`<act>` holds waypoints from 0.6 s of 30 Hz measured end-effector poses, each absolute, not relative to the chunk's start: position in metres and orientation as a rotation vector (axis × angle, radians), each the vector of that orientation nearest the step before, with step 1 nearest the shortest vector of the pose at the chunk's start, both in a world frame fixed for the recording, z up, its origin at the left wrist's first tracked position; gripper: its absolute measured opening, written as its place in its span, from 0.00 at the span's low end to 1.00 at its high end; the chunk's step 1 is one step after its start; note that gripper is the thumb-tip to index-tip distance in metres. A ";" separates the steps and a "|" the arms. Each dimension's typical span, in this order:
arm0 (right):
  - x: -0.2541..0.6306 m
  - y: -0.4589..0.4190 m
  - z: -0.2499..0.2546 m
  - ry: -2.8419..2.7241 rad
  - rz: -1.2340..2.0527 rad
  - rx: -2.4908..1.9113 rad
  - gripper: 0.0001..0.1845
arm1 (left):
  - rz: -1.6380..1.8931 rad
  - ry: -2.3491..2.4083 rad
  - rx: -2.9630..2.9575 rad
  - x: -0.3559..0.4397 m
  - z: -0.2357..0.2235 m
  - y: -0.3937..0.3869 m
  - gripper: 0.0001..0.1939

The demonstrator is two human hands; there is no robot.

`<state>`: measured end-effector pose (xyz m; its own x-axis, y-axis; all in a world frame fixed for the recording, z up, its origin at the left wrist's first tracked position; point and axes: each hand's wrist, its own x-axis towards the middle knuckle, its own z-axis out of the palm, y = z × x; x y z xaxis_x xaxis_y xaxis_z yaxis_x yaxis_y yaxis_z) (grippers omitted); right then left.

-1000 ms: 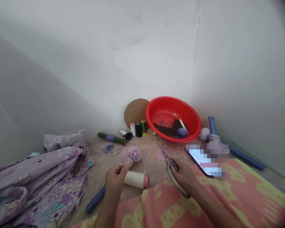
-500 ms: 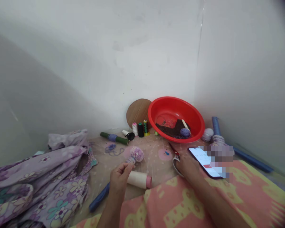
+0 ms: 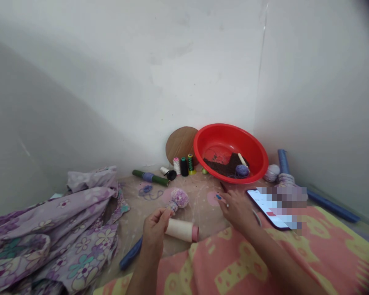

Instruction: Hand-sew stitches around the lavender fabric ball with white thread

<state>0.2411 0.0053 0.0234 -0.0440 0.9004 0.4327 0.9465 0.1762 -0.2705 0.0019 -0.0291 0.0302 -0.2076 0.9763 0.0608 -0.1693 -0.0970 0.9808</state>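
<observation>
A: Left hand (image 3: 154, 233) doing what?

B: Pinching, thumb and fingertips together, at the thread-wrapped neck of a lilac cloth ball (image 3: 178, 198), just beyond the knuckles and above a speckled beige mat (image 3: 203, 213), near the middle of the scene.

A: And the right hand (image 3: 238, 211)?

B: Lying with fingers spread over a pair of scissors (image 3: 256, 217), a dark blade tip poking out on the far side and a curved handle loop showing on the right. Grip hidden, so no telling whether clamped or merely resting.

A: How much showing as done, and how much not?

B: Showing one ball gathered and wrapped at the neck, plus a pale round bundle (image 3: 271, 173) sitting far right beside the basin. Leaving a soft, crumpled heap of floral lilac cloth (image 3: 49, 237) lying loose along the left, with no wrapping visible.

A: Other materials nearby?

B: Lying on its side just right of the left hand, a fat white thread cone with a pink end (image 3: 182, 230). Standing far off, slim thread spools (image 3: 184, 167). Holding dark crumbly scraps and a purple yarn ball (image 3: 242, 171), a glossy red plastic basin (image 3: 203, 141).
</observation>
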 end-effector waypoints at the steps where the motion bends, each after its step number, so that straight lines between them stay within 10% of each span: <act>1: 0.233 0.003 0.026 -1.961 -0.037 -1.599 0.14 | 1.505 1.151 1.027 0.000 0.027 -0.028 0.13; 11: 0.142 -0.010 0.032 -1.907 0.898 -0.836 0.24 | 1.470 0.855 1.202 -0.002 0.034 -0.035 0.15; 18: 0.133 0.006 0.040 -1.850 1.189 -0.819 0.05 | 1.569 0.601 1.193 -0.009 0.046 -0.040 0.12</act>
